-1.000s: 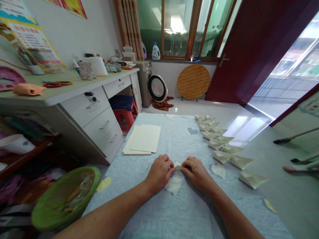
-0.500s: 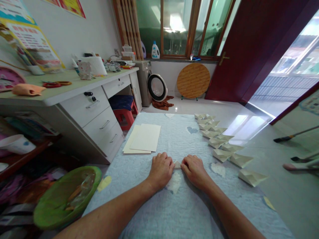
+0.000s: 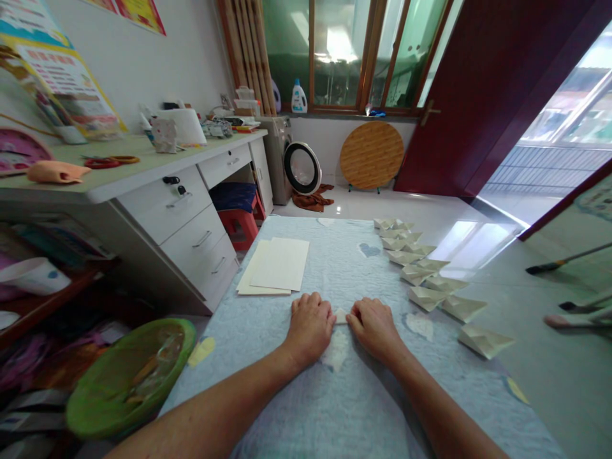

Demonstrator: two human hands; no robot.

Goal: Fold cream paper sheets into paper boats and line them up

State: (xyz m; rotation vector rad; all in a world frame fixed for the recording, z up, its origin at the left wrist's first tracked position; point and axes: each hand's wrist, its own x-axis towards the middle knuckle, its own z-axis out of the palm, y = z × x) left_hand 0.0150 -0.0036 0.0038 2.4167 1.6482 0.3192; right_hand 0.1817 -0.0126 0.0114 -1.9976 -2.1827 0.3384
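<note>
Between my two hands, low over the cloth-covered table, is a small piece of folded paper [image 3: 340, 316], pale cream, with only its middle showing. My left hand [image 3: 310, 324] is closed on its left end, fingers curled. On the right end my right hand [image 3: 373, 322] is closed too, thumb and fingers pinched together. The hands hide most of the paper's shape. Beyond my left hand lies a stack of cream paper sheets [image 3: 280, 266]. Several folded paper boats [image 3: 426, 298] stand in rows along the table's right side, the nearest paper boat [image 3: 486, 341] just right of my right forearm.
A light blue quilted cloth [image 3: 329, 255] covers the table. At the left stand a white desk [image 3: 186, 210] with drawers and a green basket [image 3: 86, 395]. A red stool [image 3: 239, 223] is tucked by the desk. Behind are an open washing machine door [image 3: 319, 172] and a round wooden board [image 3: 371, 155].
Both hands stay almost in place, still gripping the folded paper. The whole view has shifted very slightly; the sheets and boats lie as before.
</note>
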